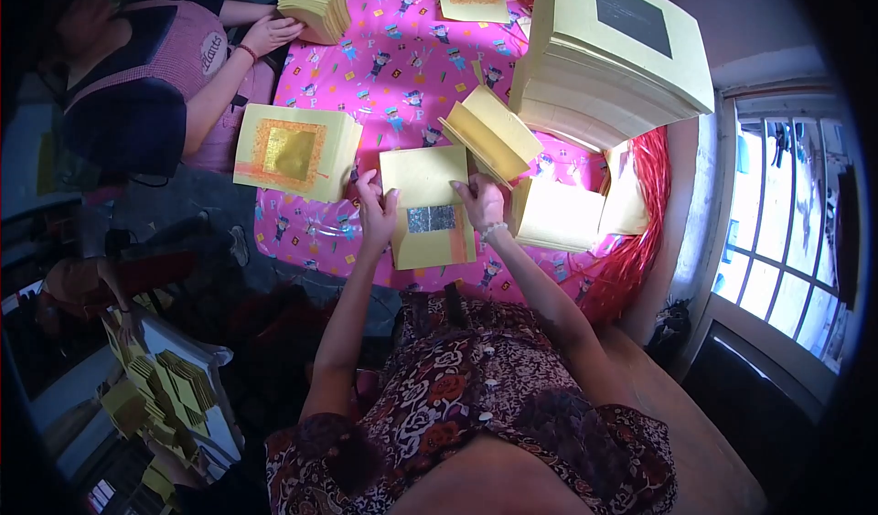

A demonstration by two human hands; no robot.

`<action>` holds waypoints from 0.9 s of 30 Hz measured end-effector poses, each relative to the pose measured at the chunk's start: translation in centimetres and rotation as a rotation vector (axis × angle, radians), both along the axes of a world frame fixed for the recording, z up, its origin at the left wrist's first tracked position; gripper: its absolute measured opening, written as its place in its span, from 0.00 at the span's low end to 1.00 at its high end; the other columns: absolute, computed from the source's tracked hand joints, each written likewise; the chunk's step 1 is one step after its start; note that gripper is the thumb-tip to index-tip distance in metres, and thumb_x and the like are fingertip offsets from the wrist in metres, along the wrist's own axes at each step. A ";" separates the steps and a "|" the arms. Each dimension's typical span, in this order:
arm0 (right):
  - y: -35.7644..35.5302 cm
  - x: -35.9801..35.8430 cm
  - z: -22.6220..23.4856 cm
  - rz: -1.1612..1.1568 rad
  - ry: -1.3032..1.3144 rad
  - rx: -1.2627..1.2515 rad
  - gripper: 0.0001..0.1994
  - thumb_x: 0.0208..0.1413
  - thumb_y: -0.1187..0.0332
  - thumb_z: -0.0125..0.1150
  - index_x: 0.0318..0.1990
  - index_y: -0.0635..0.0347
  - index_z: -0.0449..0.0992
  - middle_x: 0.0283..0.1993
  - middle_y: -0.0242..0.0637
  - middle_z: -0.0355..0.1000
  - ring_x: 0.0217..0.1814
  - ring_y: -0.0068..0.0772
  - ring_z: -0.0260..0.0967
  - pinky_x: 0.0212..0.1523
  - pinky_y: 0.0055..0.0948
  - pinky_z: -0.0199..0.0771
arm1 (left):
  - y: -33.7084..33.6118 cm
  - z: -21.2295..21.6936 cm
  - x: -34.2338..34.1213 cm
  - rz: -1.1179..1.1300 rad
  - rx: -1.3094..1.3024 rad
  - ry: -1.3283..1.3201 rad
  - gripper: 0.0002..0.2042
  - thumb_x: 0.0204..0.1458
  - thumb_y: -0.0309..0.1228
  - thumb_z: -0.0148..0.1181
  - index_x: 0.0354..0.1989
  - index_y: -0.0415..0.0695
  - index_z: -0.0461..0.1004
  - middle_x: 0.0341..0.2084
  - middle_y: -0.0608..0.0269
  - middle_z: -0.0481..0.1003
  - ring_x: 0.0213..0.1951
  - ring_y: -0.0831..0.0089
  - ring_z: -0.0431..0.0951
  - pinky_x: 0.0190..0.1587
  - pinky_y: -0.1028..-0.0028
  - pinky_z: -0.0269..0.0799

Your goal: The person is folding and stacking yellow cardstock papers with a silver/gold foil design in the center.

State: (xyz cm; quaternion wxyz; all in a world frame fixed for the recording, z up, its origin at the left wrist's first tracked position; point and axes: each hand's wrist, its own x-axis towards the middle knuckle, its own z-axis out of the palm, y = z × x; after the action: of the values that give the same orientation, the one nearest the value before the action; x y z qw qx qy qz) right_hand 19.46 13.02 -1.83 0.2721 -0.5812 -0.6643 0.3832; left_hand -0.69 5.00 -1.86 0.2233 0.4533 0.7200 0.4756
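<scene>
My left hand (377,209) grips the left edge of a yellow paper sheet (427,206) with a silver foil square and orange border. My right hand (481,199) pinches its right side, where the top half is folded over. The sheet lies on a pink patterned cloth (402,76). A folded bundle of yellow sheets (492,134) leans just beyond my right hand.
A tall stack of yellow sheets (611,53) stands at the right, a lower pile (558,215) beside it. A gold-foil stack (293,152) lies at the left. Another person (155,76) across the cloth rests a hand on a small bundle (316,7). Red fringe (640,204) edges the right side.
</scene>
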 end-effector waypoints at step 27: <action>0.5 -1.1 -1.0 -0.010 -0.301 -0.021 0.17 0.52 0.54 0.61 0.33 0.61 0.71 0.33 0.48 0.72 0.36 0.51 0.71 0.37 0.46 0.71 | 2.7 0.6 3.1 -0.092 -0.471 0.728 0.12 0.51 0.33 0.57 0.35 0.37 0.66 0.36 0.51 0.68 0.38 0.55 0.74 0.41 0.60 0.71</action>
State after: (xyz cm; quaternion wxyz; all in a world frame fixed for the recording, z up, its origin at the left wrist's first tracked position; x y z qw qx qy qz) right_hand 18.34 13.49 -2.81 0.1653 -0.6383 -0.6906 0.2971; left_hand 2.41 7.74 -1.27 0.0732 0.5597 0.8197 0.0970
